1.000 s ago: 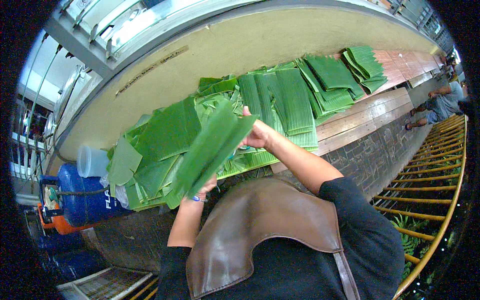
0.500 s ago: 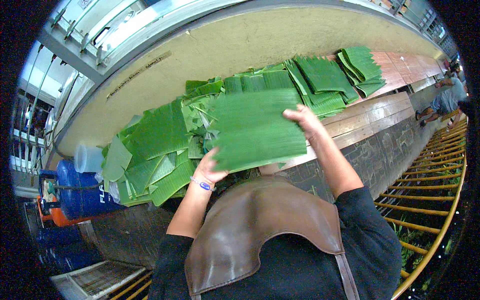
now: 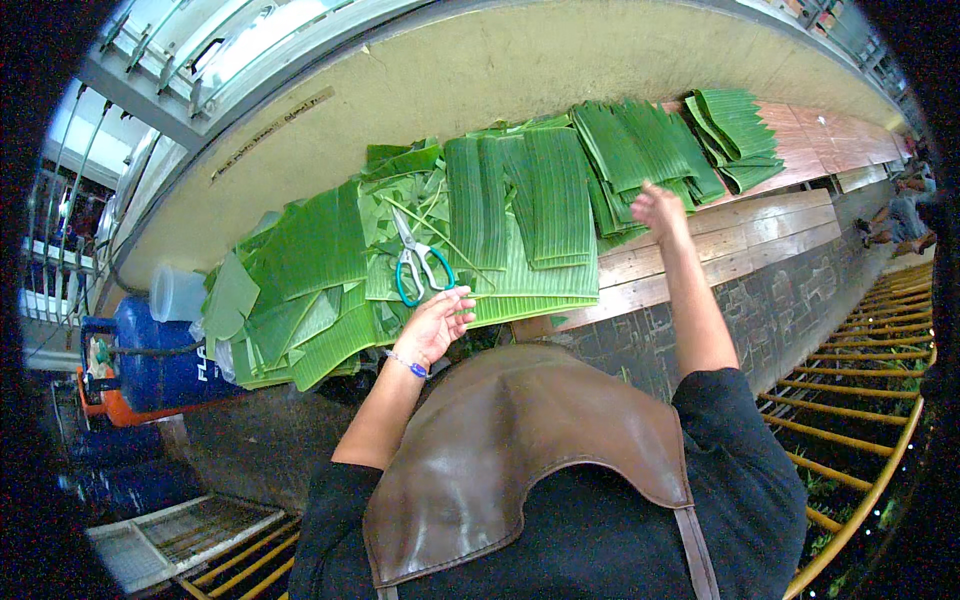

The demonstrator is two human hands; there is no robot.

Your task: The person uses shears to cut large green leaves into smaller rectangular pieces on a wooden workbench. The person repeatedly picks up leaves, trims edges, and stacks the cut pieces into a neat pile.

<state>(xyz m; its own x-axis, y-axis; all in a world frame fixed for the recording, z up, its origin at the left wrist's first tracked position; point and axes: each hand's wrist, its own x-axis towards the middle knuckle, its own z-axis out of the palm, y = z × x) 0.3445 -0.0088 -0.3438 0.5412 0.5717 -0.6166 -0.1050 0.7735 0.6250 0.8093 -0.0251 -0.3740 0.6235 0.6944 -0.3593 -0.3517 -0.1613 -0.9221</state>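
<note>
Loose leaves (image 3: 315,240) are lying at the left, scissors (image 3: 414,247) are resting right of them, my left hand (image 3: 437,323) is hanging half-open and empty on their near side, and my right hand (image 3: 661,211) is hovering by a leaf stack (image 3: 635,145) farther right, its grip something I cannot tell.

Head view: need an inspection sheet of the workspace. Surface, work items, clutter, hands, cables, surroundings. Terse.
Surface: wooden bench, leaves over left and centre, bare planks at right.
Work items: scissors lying among leaf scraps; leaf stack right of centre.
Clutter: loose scraps and strips around the scissors.
Hands: left hand beside the scissors' handles; right hand at the leaf stack's near edge; grips unclear.
Cables: dark cord or hose across the blue container.
Surroundings: cream wall behind, yellow railing and another person at right.
</note>
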